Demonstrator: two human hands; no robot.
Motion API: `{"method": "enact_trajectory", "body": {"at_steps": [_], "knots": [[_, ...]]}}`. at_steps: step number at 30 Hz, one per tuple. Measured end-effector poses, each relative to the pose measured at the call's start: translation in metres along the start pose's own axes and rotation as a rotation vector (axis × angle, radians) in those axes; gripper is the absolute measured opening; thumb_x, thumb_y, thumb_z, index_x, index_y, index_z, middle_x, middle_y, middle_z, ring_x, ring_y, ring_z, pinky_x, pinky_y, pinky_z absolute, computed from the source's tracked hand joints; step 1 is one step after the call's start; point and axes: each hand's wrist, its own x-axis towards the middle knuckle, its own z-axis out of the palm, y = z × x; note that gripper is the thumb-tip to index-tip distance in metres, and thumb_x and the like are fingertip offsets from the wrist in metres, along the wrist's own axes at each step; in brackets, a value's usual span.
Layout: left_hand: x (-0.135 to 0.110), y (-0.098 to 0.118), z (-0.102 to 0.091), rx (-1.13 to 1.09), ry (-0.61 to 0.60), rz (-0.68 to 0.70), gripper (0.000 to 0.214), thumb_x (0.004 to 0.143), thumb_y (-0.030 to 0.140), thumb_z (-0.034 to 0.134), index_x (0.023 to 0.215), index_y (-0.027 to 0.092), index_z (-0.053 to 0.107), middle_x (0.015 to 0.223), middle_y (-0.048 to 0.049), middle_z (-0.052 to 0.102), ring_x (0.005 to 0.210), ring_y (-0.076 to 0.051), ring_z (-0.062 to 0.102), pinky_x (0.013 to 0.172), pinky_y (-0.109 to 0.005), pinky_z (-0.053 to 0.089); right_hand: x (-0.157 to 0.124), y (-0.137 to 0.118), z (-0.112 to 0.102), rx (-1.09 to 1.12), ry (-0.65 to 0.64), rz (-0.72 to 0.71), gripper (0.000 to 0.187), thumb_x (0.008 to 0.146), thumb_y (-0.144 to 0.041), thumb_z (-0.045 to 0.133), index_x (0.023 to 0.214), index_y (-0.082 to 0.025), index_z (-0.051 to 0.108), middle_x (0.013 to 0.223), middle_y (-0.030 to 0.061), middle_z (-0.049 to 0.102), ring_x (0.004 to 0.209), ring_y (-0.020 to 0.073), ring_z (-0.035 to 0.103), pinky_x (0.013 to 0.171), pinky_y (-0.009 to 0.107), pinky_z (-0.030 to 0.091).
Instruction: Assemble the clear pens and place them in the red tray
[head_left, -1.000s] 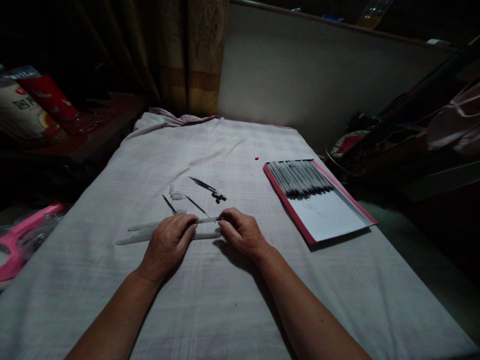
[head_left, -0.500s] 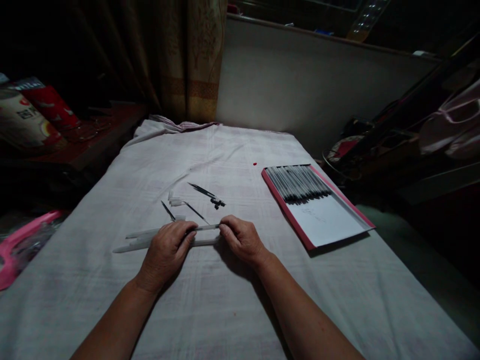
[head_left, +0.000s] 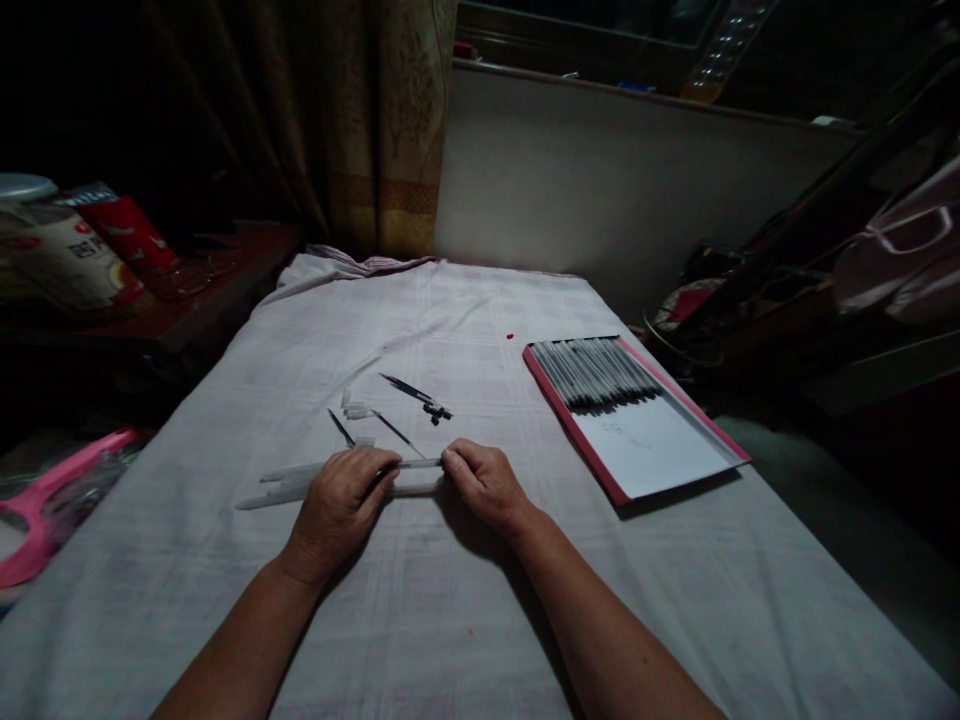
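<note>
My left hand (head_left: 341, 505) and my right hand (head_left: 484, 482) both grip a clear pen barrel (head_left: 416, 463) between them, just above the white cloth (head_left: 450, 600). The left fingers curl over its left part, and the right fingertips pinch its right end. Two more clear barrels (head_left: 274, 487) lie on the cloth under and to the left of my left hand. Beyond the hands lie thin black refills (head_left: 403, 385), small white caps (head_left: 354, 409) and small black tips (head_left: 437, 411).
A red-edged tray (head_left: 679, 445) at the right holds a row of several finished pens (head_left: 598, 372) at its far end. A tiny red bit (head_left: 510, 336) lies on the cloth. A pink plastic thing (head_left: 45, 490) and printed packets (head_left: 82, 255) sit at the left.
The view has tilted slightly, so things sit a little lower in the picture. Both hands keep the same hold on the barrel.
</note>
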Motion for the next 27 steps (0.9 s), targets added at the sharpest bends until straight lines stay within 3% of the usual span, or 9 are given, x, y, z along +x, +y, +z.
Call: {"method": "enact_trajectory", "body": {"at_steps": [3,5,8,12,15,19,23,27], "knots": [[0.002,0.004,0.002,-0.017,-0.015,0.022,0.014,0.095,0.026,0.055,0.104,0.02,0.064,0.091,-0.0048,0.073,0.085,-0.02,0.068,0.08,-0.034,0.053,-0.001,-0.003,0.001,-0.032,-0.037,-0.032,0.027,0.093,-0.034,0.051,0.107,-0.019,0.068,0.084,0.0033,0.07,0.072,0.0148,0.063,0.07,0.025,0.046],[0.004,0.008,0.003,-0.038,-0.049,0.042,0.015,0.096,0.028,0.054,0.103,0.02,0.064,0.09,-0.005,0.073,0.084,-0.02,0.068,0.079,-0.034,0.052,-0.003,-0.005,0.001,-0.09,-0.089,-0.083,0.03,0.091,-0.032,0.056,0.117,-0.02,0.067,0.095,0.0056,0.073,0.08,0.0165,0.066,0.076,0.027,0.048],[0.009,0.005,0.001,-0.028,-0.113,0.036,0.021,0.097,0.034,0.05,0.101,0.021,0.066,0.09,-0.0055,0.074,0.084,-0.02,0.068,0.079,-0.035,0.051,-0.008,-0.003,-0.004,-0.183,-0.107,-0.094,0.024,0.092,-0.026,0.054,0.106,-0.021,0.073,0.094,0.0073,0.075,0.085,0.0185,0.068,0.078,0.028,0.049],[0.026,-0.021,-0.011,0.151,-0.109,-0.145,0.032,0.097,0.041,0.043,0.103,0.021,0.068,0.1,-0.0091,0.075,0.094,-0.025,0.068,0.086,-0.038,0.05,-0.019,0.009,-0.018,-0.168,0.049,0.011,0.024,0.091,-0.025,0.052,0.1,-0.019,0.073,0.096,0.0093,0.076,0.089,0.0208,0.069,0.082,0.031,0.051],[0.044,-0.047,-0.019,0.33,-0.236,-0.246,0.032,0.092,0.037,0.045,0.103,0.02,0.07,0.105,-0.0117,0.074,0.1,-0.03,0.066,0.086,-0.041,0.049,-0.025,0.017,-0.026,-0.11,0.148,0.074,0.023,0.09,-0.026,0.052,0.096,-0.02,0.073,0.095,0.0084,0.076,0.089,0.0211,0.07,0.082,0.032,0.052],[0.062,-0.068,-0.021,0.449,-0.366,-0.278,0.026,0.082,0.033,0.052,0.093,0.023,0.074,0.098,-0.0122,0.074,0.092,-0.032,0.067,0.077,-0.04,0.05,-0.028,0.02,-0.026,-0.061,0.197,0.096,0.022,0.088,-0.027,0.053,0.094,-0.02,0.073,0.092,0.008,0.076,0.089,0.0218,0.07,0.082,0.033,0.053],[0.07,-0.074,-0.018,0.448,-0.387,-0.283,0.018,0.077,0.033,0.058,0.084,0.024,0.072,0.091,-0.0129,0.073,0.089,-0.034,0.067,0.073,-0.041,0.049,-0.027,0.02,-0.024,0.007,0.227,0.12,0.022,0.085,-0.029,0.054,0.091,-0.019,0.073,0.085,0.0066,0.074,0.079,0.0201,0.068,0.073,0.031,0.054],[0.069,-0.063,-0.023,0.419,-0.362,-0.287,0.017,0.078,0.033,0.057,0.086,0.023,0.067,0.091,-0.0126,0.073,0.091,-0.033,0.067,0.077,-0.042,0.049,-0.026,0.02,-0.025,0.106,0.269,0.165,0.021,0.083,-0.032,0.055,0.087,-0.019,0.072,0.076,0.0041,0.071,0.07,0.0185,0.066,0.062,0.028,0.054]]}}
